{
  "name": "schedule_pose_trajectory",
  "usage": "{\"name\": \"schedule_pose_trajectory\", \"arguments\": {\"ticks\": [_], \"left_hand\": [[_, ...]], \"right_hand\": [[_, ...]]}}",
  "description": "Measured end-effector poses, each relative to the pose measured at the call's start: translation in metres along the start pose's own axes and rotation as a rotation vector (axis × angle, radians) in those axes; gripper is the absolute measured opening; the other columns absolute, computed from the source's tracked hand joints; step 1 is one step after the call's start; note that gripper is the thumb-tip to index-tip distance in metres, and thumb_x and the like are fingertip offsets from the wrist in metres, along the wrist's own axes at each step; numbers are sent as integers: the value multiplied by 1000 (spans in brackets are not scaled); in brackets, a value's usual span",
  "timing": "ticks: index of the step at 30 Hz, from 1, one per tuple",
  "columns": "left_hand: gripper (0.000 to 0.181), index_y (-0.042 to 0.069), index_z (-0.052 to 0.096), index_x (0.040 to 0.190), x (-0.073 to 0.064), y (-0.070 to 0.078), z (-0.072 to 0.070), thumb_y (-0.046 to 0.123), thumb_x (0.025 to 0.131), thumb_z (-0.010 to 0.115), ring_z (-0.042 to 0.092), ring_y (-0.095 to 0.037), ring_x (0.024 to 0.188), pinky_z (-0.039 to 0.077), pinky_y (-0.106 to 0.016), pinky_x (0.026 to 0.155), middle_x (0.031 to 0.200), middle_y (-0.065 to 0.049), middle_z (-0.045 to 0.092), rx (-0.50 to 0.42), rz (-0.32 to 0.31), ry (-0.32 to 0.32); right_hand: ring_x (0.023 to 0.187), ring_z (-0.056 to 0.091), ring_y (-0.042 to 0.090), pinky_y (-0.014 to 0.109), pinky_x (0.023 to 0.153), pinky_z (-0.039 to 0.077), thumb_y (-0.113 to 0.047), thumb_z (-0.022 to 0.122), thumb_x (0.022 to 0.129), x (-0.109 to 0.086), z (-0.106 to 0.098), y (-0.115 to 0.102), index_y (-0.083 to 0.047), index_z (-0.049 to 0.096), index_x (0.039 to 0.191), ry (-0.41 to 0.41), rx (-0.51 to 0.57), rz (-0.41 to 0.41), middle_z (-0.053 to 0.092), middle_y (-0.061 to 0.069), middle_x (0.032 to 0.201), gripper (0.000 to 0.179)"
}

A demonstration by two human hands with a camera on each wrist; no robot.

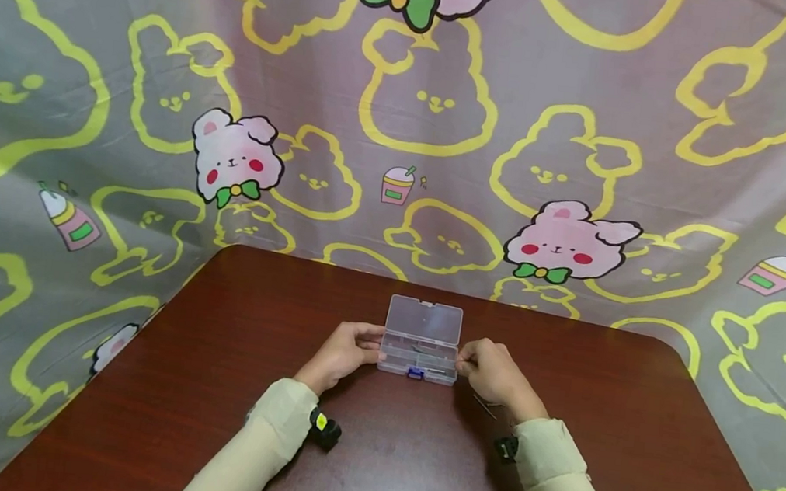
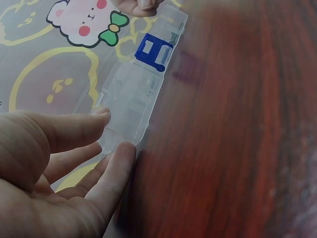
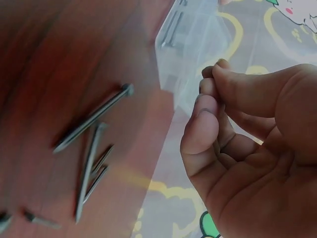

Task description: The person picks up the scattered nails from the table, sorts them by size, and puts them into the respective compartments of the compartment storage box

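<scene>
I've got the clear plastic box (image 1: 396,368) on the table (image 1: 382,447), between both hands, lid (image 1: 424,320) swung up at the back, blue latch (image 2: 152,55) on the front edge.

Left grip (image 1: 345,350): part-closed, thumb and fingers pinching the box's left end.

Right grip (image 1: 494,371): at the box's right end, nearly fully closed, fingers curled, thumb tip up against them. Can't tell on my feeds if anything's pinched in there.

Inside the box I see dividers and a few thin metal pieces, too small to count.

Loose on the table near the right hand: one long nail (image 3: 92,118), a second long nail (image 3: 89,173) with its head just beside it, two shorter pins (image 3: 95,184) alongside. More metal bits past those, blurred.

Patterned cloth (image 1: 441,179) behind the table.
</scene>
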State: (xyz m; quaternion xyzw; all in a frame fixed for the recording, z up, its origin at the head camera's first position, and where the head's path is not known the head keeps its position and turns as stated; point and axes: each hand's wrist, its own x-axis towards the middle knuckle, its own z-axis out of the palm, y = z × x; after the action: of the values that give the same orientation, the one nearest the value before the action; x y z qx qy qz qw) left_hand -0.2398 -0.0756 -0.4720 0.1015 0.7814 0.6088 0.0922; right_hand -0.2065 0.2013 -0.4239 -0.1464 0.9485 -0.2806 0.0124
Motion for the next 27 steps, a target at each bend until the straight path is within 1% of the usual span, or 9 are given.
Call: {"name": "schedule_pose_trajectory", "arguments": {"ticks": [3, 9, 14, 21, 27], "left_hand": [[47, -1, 64, 132, 0, 1, 0, -1, 87, 77, 65, -26, 105, 57, -33, 81, 121, -15, 67, 0, -11, 4], [47, -1, 64, 132, 0, 2, 0, -1, 87, 77, 65, -25, 105, 57, -33, 80, 122, -15, 67, -2, -15, -1], [47, -1, 64, 132, -1, 2, 0, -1, 87, 77, 65, -26, 105, 57, -33, 80, 122, -15, 67, -5, -13, -1], [47, -2, 64, 132, -1, 2, 0, -2, 87, 76, 65, -26, 106, 57, -32, 80, 123, -16, 66, -5, -6, 1], [47, -1, 64, 133, -1, 2, -1, -1, 87, 77, 65, -26, 107, 57, -33, 81, 123, -15, 66, 4, -11, 0]], "right_hand": [[61, 47, 12, 30, 60, 42, 2, 68, 92, -3, -2, 5, -6, 68, 76, 7, 0, 17, 52, -5, 65, 18], [62, 50, 13, 31, 58, 44, -1, 69, 93, -9, -5, 16, -7, 70, 77, 7, -3, 30, 57, -6, 67, 17], [62, 51, 14, 32, 58, 45, -2, 69, 93, -15, -10, 22, -9, 71, 77, -5, -3, 39, 60, -5, 69, 18], [66, 53, 15, 33, 61, 46, -2, 70, 92, -22, -13, 27, -10, 72, 78, -22, 1, 78, 63, -4, 71, 16], [66, 54, 14, 33, 62, 47, -2, 71, 92, -26, -13, 30, -10, 72, 78, -25, -2, 80, 64, -4, 71, 16]]}}
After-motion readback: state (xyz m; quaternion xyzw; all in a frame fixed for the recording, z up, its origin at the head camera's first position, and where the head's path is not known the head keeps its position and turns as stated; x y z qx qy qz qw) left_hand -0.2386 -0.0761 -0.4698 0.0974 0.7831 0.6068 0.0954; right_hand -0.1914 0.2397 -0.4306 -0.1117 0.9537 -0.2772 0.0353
